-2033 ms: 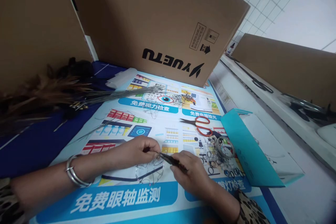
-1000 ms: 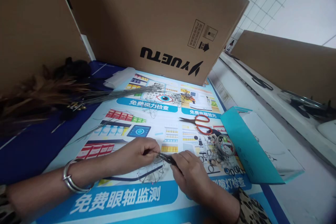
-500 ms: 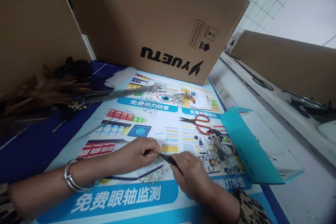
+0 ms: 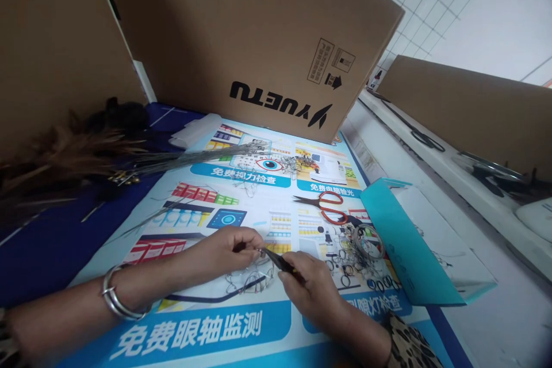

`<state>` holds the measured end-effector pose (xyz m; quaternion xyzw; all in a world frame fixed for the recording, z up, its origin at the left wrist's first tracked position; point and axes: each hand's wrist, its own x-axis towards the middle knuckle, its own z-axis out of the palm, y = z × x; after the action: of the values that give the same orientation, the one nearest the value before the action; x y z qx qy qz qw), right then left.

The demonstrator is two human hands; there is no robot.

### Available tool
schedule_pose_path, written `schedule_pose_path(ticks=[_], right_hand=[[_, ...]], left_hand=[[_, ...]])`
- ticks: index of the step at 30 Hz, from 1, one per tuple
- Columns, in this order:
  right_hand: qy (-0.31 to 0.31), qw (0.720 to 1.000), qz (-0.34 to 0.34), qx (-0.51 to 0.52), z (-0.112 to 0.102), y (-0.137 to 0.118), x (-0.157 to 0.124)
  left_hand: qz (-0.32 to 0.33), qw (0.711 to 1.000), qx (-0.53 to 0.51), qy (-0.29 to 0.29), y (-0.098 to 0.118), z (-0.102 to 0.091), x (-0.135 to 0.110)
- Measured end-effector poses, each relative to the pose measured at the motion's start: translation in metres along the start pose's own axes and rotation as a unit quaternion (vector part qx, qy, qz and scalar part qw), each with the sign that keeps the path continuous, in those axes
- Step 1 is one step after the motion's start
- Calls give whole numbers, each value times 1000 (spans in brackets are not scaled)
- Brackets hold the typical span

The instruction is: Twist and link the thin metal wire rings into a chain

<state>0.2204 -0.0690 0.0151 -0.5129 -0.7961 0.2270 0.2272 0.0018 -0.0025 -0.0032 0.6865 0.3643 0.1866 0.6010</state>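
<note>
My left hand (image 4: 230,247), with silver bangles on its wrist, is closed in a pinch on the top of a thin wire frame (image 4: 250,283) that hangs just above the printed poster (image 4: 194,328). My right hand (image 4: 313,293) is closed round a pair of small dark pliers (image 4: 276,260). The pliers' tip meets the wire right at my left fingertips.
Red-handled scissors (image 4: 328,209) lie on the poster beyond my hands. A heap of small metal rings and wire bits (image 4: 360,256) sits to the right, beside a teal paper bag (image 4: 405,253). A bundle of long wires (image 4: 194,155) and feathers (image 4: 64,155) lies left. Cardboard boxes (image 4: 259,40) stand behind.
The wire frame has turned in my left fingers and now looks flatter and lower. Both hands stay at the same spot, pliers still on the wire.
</note>
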Motion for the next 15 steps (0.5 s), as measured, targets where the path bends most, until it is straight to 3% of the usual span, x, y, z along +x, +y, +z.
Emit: schedule_pose_path(ticks=[15], right_hand=[[-20, 998, 18, 49, -5, -1, 2]], left_hand=[[15, 999, 36, -19, 19, -4, -7]])
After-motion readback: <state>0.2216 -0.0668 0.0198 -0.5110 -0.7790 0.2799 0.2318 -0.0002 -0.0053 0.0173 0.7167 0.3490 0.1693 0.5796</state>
